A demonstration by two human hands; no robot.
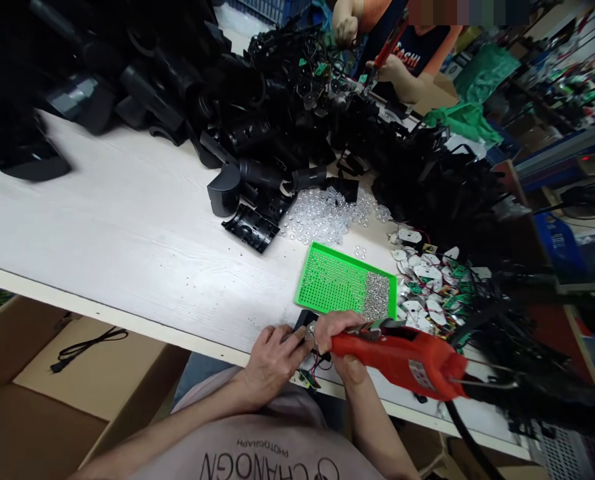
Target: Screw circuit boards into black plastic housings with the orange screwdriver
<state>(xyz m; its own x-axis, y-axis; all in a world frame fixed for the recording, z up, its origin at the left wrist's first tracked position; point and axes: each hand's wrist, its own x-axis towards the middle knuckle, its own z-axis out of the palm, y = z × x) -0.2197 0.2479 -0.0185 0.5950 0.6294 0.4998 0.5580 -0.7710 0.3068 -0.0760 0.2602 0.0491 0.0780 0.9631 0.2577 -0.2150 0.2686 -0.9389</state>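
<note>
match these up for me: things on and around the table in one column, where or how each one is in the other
Things
1 red power tool
2 green tray
3 clear beads
4 black cord

Places and states
a on brown cardboard below the table edge
b gripped in the right hand
c heaped loose on the white table, just beyond the tray
d on the table, with grey bits packed at one end

Pairs: 1 b, 2 d, 3 c, 4 a

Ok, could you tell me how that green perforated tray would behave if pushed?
The tray looks thin and light, so it would probably slide easily. The loose silvery beads heaped at one end might spill over its low rim.
</note>
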